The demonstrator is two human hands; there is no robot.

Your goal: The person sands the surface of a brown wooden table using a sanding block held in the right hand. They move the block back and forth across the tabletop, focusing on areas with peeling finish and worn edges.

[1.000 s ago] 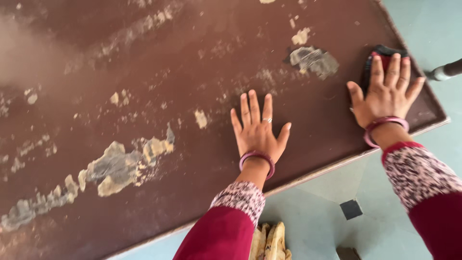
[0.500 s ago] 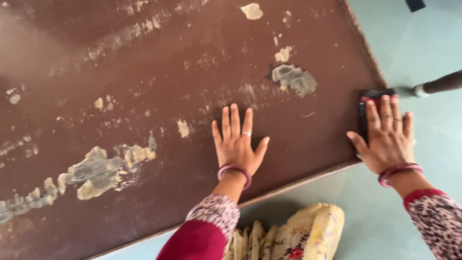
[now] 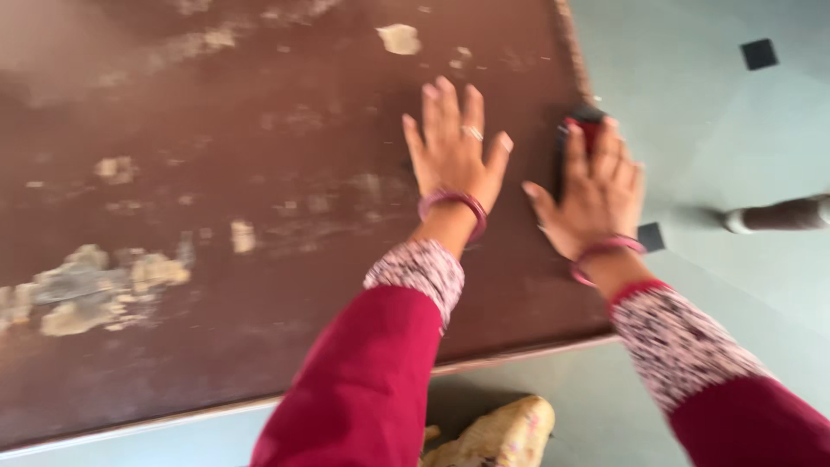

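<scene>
My left hand (image 3: 454,147) lies flat, fingers spread, palm down on the worn brown surface (image 3: 259,225), holding nothing. My right hand (image 3: 592,190) presses a small black-and-red block (image 3: 581,121) near the surface's right edge, grip draped over it. Pale filler patches (image 3: 95,285) far left. Frame blurry.

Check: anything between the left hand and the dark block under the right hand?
Nothing visible. The left hand lies flat on the brown board; only bare board separates it from the dark block, which the right hand covers.
</scene>
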